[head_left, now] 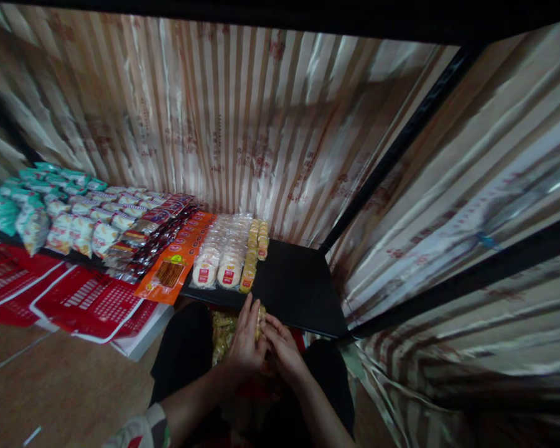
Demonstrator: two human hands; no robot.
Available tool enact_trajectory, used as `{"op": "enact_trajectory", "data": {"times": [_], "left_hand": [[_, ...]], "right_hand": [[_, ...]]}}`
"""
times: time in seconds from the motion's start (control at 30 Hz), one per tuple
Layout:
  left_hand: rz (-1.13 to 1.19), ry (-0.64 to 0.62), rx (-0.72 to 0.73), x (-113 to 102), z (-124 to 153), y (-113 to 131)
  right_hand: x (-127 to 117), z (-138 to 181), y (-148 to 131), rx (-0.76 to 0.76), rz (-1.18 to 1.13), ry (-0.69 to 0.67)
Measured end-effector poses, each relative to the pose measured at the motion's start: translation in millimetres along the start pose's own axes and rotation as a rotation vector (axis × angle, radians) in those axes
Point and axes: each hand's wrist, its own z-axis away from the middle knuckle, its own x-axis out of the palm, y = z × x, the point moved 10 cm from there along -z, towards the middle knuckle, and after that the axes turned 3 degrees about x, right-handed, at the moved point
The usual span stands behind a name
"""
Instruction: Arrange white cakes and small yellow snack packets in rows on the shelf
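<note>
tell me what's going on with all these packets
A person's left hand and right hand hold a small yellowish packet near a black shelf. On the shelf, yellow packs are lined up right of round white packs and an orange packet. More yellowish packets show just left of the left hand.

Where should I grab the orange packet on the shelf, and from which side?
Probably best to pinch the orange packet by its near end, coming from the front, thumb below and fingers above. It lies flat, and that end juts past the front edge of the black shelf. Dark red packets crowd its left, round white packs its right.
</note>
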Motion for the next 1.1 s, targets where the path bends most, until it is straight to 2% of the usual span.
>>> {"op": "enact_trajectory", "data": {"times": [0.13,0.3,0.47,0.6,0.7,0.93,1.0,1.1], "left_hand": [[0.070,0.109,0.000,0,-5,-7],[0.097,0.179,-0.030,7,-13,-10],[0.100,0.180,-0.069,10,-27,1],[0.109,0.135,-0.068,16,-40,8],[0.087,0.109,-0.069,24,-48,6],[-0.060,0.243,-0.021,28,-46,-2],[-0.062,0.254,-0.083,29,-42,-7],[0.010,0.193,-0.186,40,-39,-9]], "right_hand": [[-5,-5,-4,0.016,-0.047,0.004],[-22,-12,-8,0.034,-0.063,0.098],[-31,-15,-20,0.031,-0.148,0.168],[-20,-19,-33,0.016,-0.173,0.091],[-22,-26,-36,0.001,-0.169,0.085],[-55,-54,-39,-0.018,-0.287,0.213],[-67,-59,-46,-0.062,-0.308,0.276],[-77,-63,-53,-0.099,-0.330,0.328]]}}
